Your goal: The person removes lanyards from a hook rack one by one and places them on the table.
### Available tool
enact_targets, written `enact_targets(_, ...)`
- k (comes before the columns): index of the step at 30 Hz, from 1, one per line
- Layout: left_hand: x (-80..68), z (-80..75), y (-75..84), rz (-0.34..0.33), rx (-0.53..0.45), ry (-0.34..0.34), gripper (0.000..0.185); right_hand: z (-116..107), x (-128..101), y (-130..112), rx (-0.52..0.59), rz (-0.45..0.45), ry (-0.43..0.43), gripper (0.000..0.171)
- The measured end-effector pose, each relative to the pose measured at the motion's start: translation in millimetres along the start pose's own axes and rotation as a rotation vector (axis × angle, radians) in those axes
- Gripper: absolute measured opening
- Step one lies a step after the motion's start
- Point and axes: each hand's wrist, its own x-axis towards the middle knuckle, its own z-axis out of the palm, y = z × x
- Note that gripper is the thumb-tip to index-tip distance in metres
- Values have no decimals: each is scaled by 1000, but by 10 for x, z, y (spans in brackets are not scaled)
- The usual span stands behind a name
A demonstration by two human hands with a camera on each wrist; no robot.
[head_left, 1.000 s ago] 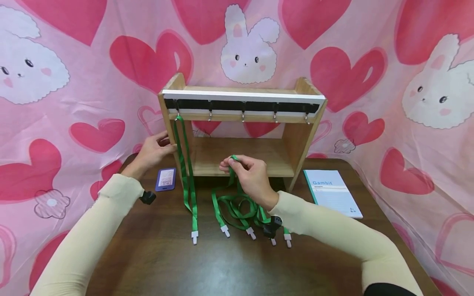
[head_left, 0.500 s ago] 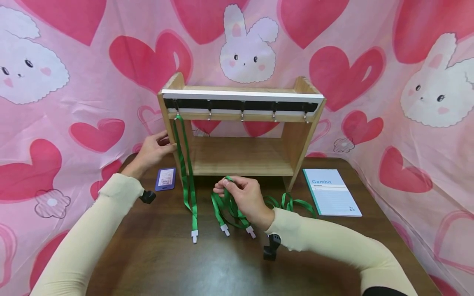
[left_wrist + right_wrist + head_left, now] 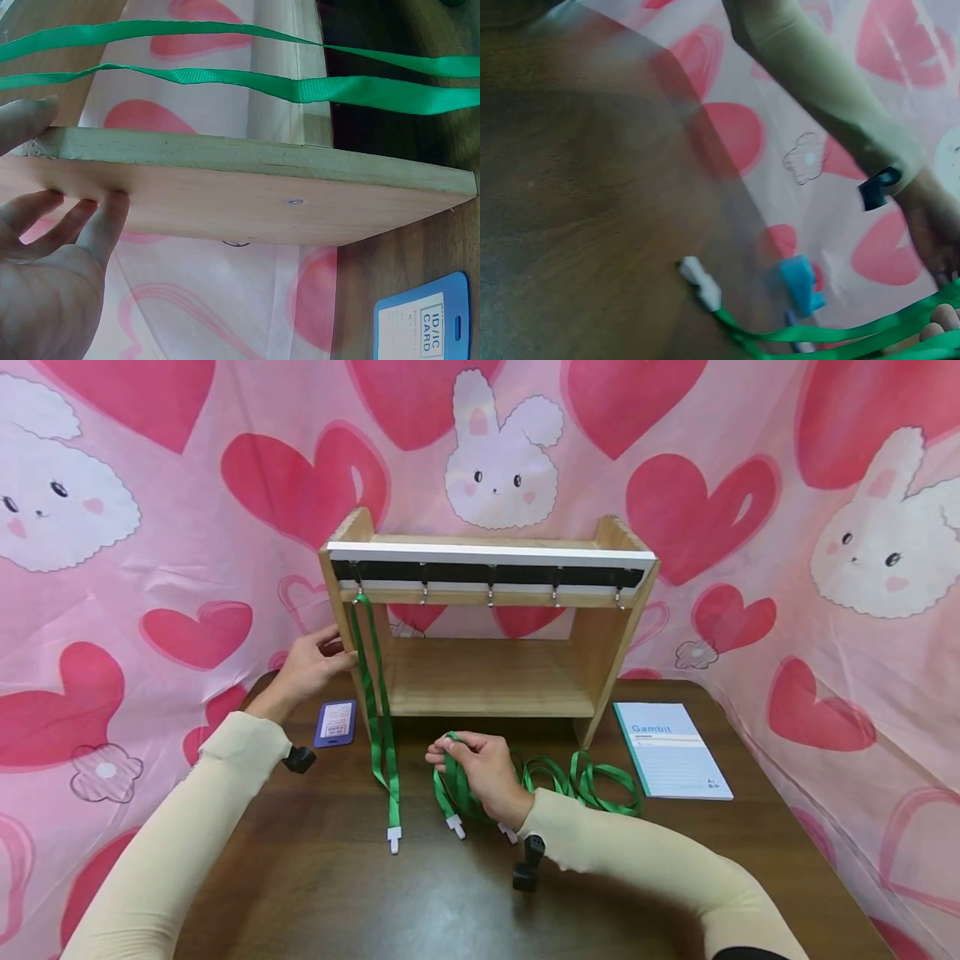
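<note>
From your head view, you work at a dark brown wooden surface (image 3: 337, 893), closed in by a pink cloth (image 3: 135, 527) printed with hearts and rabbits. A wooden rack (image 3: 491, 618) stands at the far middle, its black rail carrying a row of hooks. One hung lanyard (image 3: 378, 710) drops from the leftmost hook, its white clip lying on the surface. Your left hand (image 3: 311, 664) rests with straight fingers against the rack's left side panel, gripping nothing. Your right hand (image 3: 480, 768) pinches a loop of the green lanyards (image 3: 577, 777) heaped just in front of the rack. A blue card holder (image 3: 335, 722) lies left of the rack, a booklet (image 3: 671, 750) to its right.

From your left wrist, your left hand (image 3: 52, 255) lies flat on the panel, the thumb over its edge; the hung lanyard (image 3: 315, 82) runs past behind, the card holder (image 3: 427, 322) at the lower corner.

From your right wrist, the picture is blurred: green straps cross the lower corner, and a white clip (image 3: 701, 283) lies on the surface.
</note>
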Motion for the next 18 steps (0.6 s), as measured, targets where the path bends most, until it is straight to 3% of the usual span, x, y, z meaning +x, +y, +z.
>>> enact_targets(10,-9,-16,1,1,-4,-3,66,128,161,480,-111,11,35,22)
enact_targets(18,-9,-8,-9,12,-11,-8,66,167,279,647,-91,59,98,22)
